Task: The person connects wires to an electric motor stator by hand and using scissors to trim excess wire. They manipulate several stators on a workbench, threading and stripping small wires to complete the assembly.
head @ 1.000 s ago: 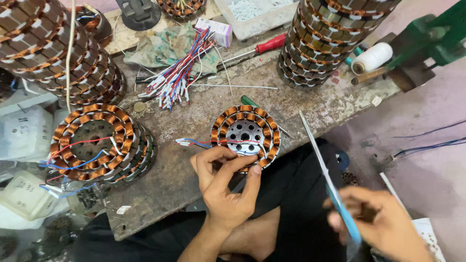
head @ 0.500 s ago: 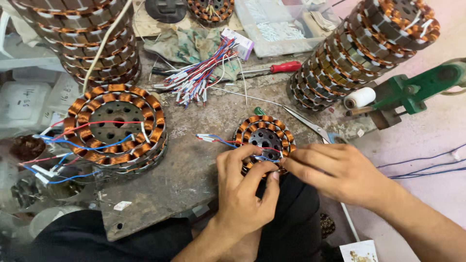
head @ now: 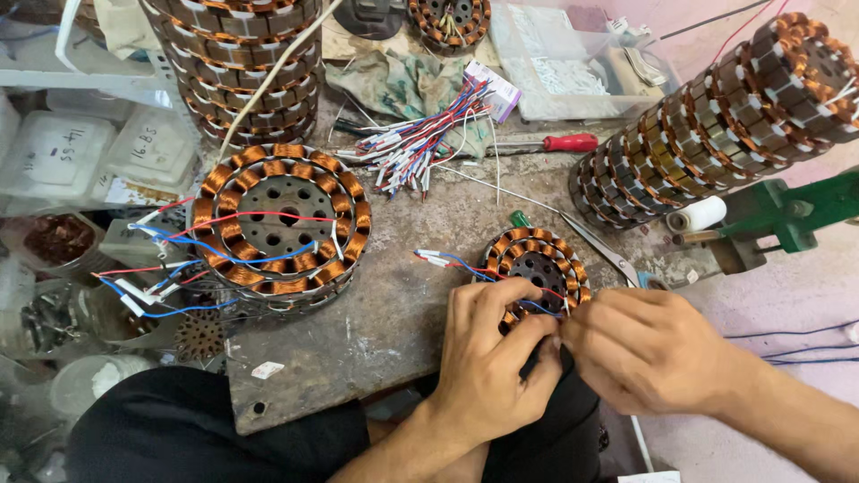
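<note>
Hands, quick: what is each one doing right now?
Left hand: closed, fingers pinching at the small copper-wound stator.
Right hand: closed, fingertips meeting the left hand's there; what it grips is hidden.

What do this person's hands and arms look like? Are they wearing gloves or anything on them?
No gloves: both the left hand and the right hand are bare, with short nails. The forearms in view are bare too, with no sleeves showing. No rings, watch or bracelet can be seen. Dark clothing covers the lap below.

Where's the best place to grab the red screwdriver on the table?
Probably by its red handle: the red screwdriver lies flat, handle pointing right, metal shaft running left toward the bundle of wires. Come from above on the right side, where the bench is barer.
</note>
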